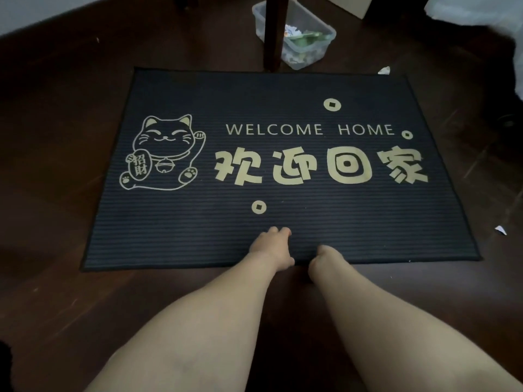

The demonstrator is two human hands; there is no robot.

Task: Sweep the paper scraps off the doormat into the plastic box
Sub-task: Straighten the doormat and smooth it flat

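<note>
Paper scraps are seen piled inside the plastic box, which is set on the floor just past the far edge of the doormat. The box is partly hidden behind a dark wooden leg. No scraps can be seen on the doormat itself, so the sweeping looks almost done. Two small white bits are left on the floor. One bit lies just off the doormat's far right corner. Another bit lies off its right side, closer to the near corner.

Both hands are placed close together at the middle of the doormat's near edge. The left hand is laid on the doormat with its fingers curled on top and its thumb at the edge, so the edge seems to be pinched. The right hand is bent down at the same edge. Its fingers are hidden, so it cannot be told if anything is held. The hands are likely put there so the doormat can be lifted or pulled straight. The box is likely kept by the far edge so scraps can be pushed straight in.
</note>
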